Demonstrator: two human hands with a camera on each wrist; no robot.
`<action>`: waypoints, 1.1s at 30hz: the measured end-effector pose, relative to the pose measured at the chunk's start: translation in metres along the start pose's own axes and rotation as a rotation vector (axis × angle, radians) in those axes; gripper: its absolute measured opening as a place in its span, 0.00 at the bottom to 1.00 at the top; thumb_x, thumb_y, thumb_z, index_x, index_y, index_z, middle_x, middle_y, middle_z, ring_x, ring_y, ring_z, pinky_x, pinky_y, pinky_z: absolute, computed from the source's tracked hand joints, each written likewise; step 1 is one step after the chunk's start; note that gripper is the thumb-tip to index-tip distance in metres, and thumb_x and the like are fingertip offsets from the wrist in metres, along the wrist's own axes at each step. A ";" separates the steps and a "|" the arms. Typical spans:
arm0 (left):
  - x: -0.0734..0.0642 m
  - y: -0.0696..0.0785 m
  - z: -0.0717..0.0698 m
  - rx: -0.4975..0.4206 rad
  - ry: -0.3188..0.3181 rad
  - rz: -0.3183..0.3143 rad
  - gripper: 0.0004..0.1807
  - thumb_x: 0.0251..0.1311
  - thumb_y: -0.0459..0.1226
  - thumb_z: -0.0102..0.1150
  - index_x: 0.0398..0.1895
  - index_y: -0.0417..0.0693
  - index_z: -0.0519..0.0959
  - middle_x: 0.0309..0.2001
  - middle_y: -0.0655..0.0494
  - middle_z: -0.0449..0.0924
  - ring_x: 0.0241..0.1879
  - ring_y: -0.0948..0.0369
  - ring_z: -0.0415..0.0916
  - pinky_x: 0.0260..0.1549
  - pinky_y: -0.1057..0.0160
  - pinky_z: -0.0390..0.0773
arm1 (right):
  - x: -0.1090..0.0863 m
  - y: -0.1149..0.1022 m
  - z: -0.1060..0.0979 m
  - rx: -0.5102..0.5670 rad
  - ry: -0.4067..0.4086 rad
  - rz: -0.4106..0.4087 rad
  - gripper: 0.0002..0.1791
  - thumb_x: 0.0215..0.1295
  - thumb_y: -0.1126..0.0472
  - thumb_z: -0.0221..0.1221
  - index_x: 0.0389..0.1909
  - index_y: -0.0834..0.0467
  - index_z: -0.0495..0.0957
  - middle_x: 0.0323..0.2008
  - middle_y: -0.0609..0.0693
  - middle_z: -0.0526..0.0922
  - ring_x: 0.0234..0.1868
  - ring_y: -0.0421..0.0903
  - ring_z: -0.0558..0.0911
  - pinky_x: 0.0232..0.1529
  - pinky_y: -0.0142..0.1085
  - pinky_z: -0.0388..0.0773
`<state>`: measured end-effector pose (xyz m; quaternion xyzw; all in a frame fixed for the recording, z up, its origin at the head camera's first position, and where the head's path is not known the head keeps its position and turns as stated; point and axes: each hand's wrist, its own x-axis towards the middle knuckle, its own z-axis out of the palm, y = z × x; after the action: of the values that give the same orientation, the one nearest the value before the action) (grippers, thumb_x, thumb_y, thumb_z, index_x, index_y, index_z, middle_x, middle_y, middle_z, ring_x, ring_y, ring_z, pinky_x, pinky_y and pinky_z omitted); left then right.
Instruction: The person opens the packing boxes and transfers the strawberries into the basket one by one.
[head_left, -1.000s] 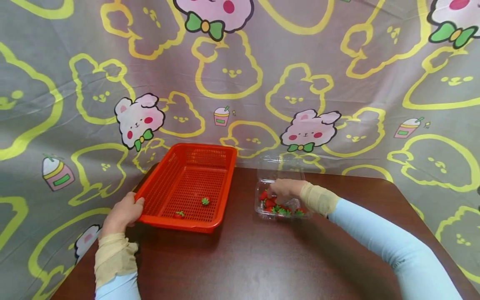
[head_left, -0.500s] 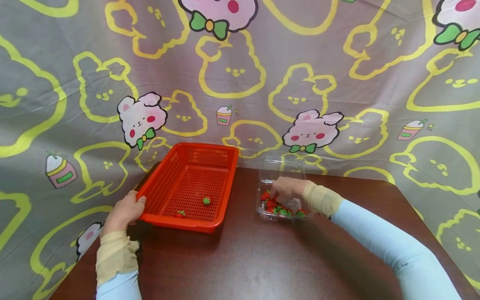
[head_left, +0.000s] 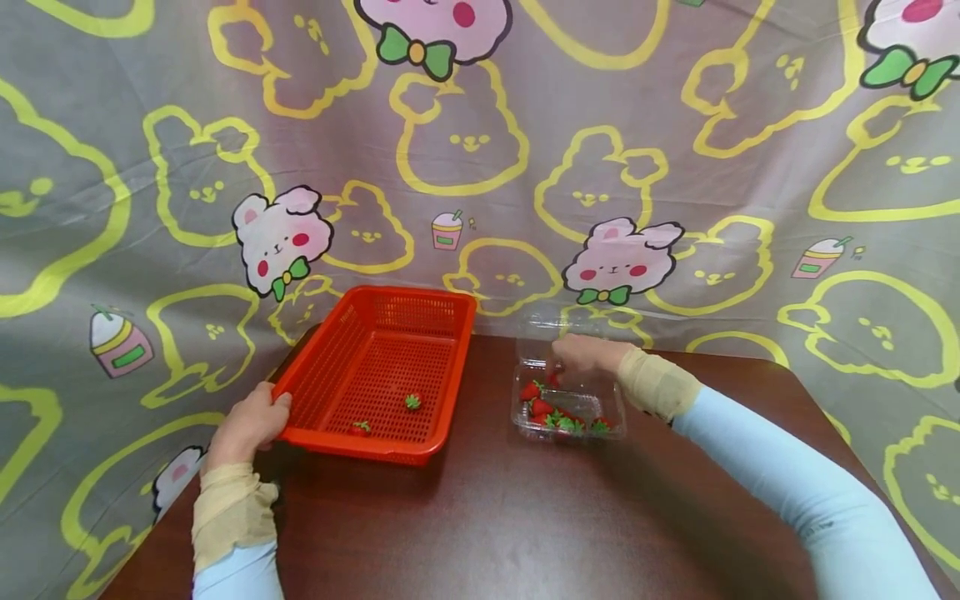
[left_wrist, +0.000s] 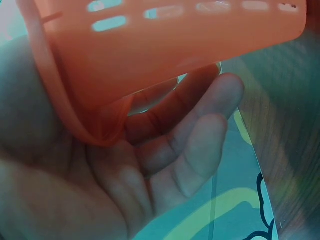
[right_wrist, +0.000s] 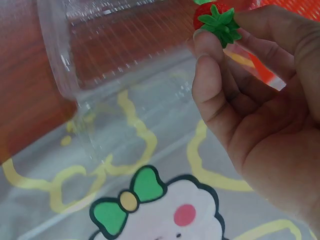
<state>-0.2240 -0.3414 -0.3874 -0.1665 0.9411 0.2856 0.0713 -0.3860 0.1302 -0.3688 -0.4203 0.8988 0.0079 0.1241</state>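
Observation:
At the left, my left hand (head_left: 247,425) grips the near corner of a red perforated plastic basket (head_left: 447,402). In the left wrist view its fingers (left_wrist: 197,155) curl beneath the basket's rim. Two strawberries, one (head_left: 413,402) farther back and one (head_left: 360,429) nearer, lie on the basket floor. My right hand (head_left: 588,354) is over the back of a clear plastic box (head_left: 619,414), pinching a strawberry (right_wrist: 219,24) between fingertips and thumb. Several more strawberries (head_left: 542,407) sit inside the box, mostly at its left and front.
The box's clear lid (head_left: 534,333) stands raised behind it, near the patterned cloth (head_left: 480,108) that hangs at the back. Both containers are on a dark brown wooden table (head_left: 480,517), with a gap between them.
My right hand has lifted up from among the strawberries in the box, bringing one strawberry with it. The left hand and basket have stayed in place.

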 end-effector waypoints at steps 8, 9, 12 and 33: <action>0.001 -0.001 0.001 0.005 -0.008 -0.006 0.28 0.74 0.44 0.37 0.63 0.28 0.54 0.47 0.31 0.70 0.37 0.46 0.75 0.29 0.57 0.78 | -0.003 -0.002 -0.023 0.016 0.049 -0.057 0.06 0.54 0.70 0.59 0.25 0.60 0.84 0.19 0.43 0.75 0.20 0.38 0.68 0.22 0.30 0.66; 0.001 -0.001 0.001 0.007 -0.007 -0.003 0.28 0.74 0.44 0.37 0.63 0.28 0.54 0.47 0.31 0.70 0.37 0.46 0.75 0.29 0.57 0.78 | -0.003 -0.002 -0.028 0.025 0.064 -0.041 0.06 0.55 0.70 0.60 0.28 0.59 0.84 0.20 0.44 0.77 0.21 0.38 0.70 0.23 0.30 0.68; 0.001 -0.001 0.001 0.020 0.009 0.019 0.27 0.74 0.44 0.36 0.63 0.27 0.55 0.46 0.31 0.71 0.34 0.48 0.77 0.28 0.57 0.78 | -0.004 -0.007 -0.045 0.051 0.098 0.003 0.07 0.56 0.68 0.61 0.32 0.56 0.85 0.24 0.45 0.82 0.24 0.39 0.74 0.27 0.31 0.73; -0.003 -0.001 0.003 0.021 0.044 0.044 0.27 0.74 0.44 0.36 0.63 0.28 0.56 0.46 0.31 0.73 0.30 0.50 0.77 0.26 0.58 0.78 | 0.041 -0.074 -0.123 -0.091 0.213 -0.093 0.10 0.58 0.64 0.60 0.39 0.55 0.87 0.28 0.48 0.83 0.25 0.43 0.73 0.33 0.37 0.75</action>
<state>-0.2212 -0.3399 -0.3894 -0.1513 0.9488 0.2733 0.0460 -0.3823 0.0369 -0.2528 -0.4654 0.8850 -0.0018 0.0090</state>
